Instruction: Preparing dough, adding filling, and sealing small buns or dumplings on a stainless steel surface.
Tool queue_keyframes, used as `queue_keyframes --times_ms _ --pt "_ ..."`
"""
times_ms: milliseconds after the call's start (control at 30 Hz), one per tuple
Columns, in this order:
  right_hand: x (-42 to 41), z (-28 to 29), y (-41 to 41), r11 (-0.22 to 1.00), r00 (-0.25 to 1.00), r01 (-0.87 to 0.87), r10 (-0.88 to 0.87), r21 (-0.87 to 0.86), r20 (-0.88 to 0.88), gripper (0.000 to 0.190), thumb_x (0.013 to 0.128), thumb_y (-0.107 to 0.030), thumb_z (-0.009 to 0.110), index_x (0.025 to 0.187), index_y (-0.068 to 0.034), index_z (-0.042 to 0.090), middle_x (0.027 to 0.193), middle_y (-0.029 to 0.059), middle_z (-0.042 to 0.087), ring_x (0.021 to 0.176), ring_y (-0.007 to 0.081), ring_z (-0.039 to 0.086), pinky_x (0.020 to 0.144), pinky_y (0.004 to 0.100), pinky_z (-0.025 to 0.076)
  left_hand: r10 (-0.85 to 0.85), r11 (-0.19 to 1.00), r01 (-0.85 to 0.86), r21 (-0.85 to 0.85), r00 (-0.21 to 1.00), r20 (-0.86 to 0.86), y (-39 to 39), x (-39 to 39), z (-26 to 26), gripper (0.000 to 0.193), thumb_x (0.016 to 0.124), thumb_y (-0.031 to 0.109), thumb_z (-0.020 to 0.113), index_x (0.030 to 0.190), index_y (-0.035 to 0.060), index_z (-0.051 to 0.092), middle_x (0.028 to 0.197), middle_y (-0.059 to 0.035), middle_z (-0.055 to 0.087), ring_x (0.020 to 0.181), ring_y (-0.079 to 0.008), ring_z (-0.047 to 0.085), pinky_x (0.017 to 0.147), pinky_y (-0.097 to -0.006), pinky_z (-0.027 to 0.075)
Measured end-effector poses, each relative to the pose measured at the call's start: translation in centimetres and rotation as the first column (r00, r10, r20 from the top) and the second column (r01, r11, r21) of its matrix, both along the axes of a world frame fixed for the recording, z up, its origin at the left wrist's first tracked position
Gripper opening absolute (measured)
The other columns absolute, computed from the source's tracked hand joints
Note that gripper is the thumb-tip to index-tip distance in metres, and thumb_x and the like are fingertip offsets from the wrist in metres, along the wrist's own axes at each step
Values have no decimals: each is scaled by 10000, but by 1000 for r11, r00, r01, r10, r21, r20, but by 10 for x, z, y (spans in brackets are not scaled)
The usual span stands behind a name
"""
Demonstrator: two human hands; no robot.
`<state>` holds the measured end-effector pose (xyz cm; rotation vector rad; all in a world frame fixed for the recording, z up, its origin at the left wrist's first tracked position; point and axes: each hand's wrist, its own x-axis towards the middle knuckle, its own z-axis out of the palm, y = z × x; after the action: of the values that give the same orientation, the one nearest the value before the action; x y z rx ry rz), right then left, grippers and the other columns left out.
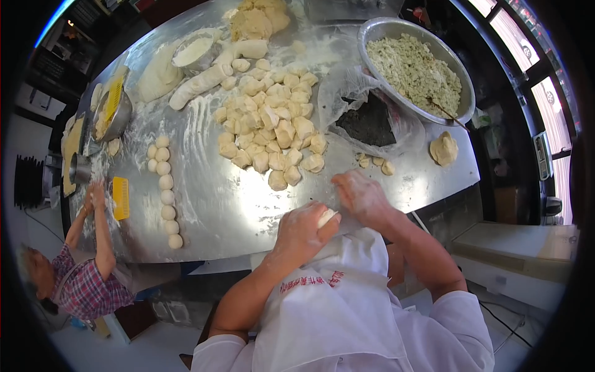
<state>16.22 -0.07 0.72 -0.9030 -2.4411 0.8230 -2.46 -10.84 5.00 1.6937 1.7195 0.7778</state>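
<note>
My left hand (307, 230) is closed around a piece of pale dough (327, 217) near the table's front edge. Just right of it, my right hand (360, 193) is raised over the edge with its fingers bent; whether anything is between them cannot be told. Beyond my hands lies a large heap of floured dough pieces (269, 121). An open plastic bag with a dark filling (367, 121) lies to the right of the heap. Behind the bag stands a metal basin (468, 104) of pale green, crumbly filling (413, 69) with a thin stick in it.
Smooth dough balls (167, 197) form a line on the steel table (209, 223). At the left a co-worker (88, 283) has both hands near a yellow scraper (121, 197). Dough rolls (200, 86), a flour bowl (195, 51) and a dough lump (444, 149) also lie about.
</note>
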Motion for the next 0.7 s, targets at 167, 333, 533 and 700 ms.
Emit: queue_keyframes --times_ms 167,333,533,700 --pt "27 -7 21 951 983 -21 -37 309 181 158 946 -126 663 1079 -48 701 1218 146 635 1109 354 618 909 447 525 163 983 -72 -168 757 632 -9 -11 24 186 991 177 685 911 15 639 834 -106 668 689 -186 616 599 -345 497" --pt "6 16 19 838 982 91 -166 539 93 199 960 -197 683 1093 -50 700 1202 145 648 1069 329 614 891 428 523 232 953 -265 -148 318 919 2 -14 3 265 1096 231 513 988 23 637 986 -147 734 867 -170 648 841 -321 513" --pt "-47 39 -56 326 849 -272 -362 -905 -385 604 1128 -573 356 1122 -36 632 997 104 642 799 140 601 670 309 461 224 935 -355 2 593 774 8 -6 11 602 1136 507 378 1222 -31 632 1085 -144 743 821 -131 685 730 -244 554" --pt "-53 29 -61 297 924 -170 -284 -940 -257 748 1070 -736 193 1038 -93 575 763 29 574 631 119 535 520 285 398 80 989 -143 25 679 730 3 -8 14 707 1117 579 346 1367 -27 611 1011 -125 734 577 -106 639 524 -216 522"
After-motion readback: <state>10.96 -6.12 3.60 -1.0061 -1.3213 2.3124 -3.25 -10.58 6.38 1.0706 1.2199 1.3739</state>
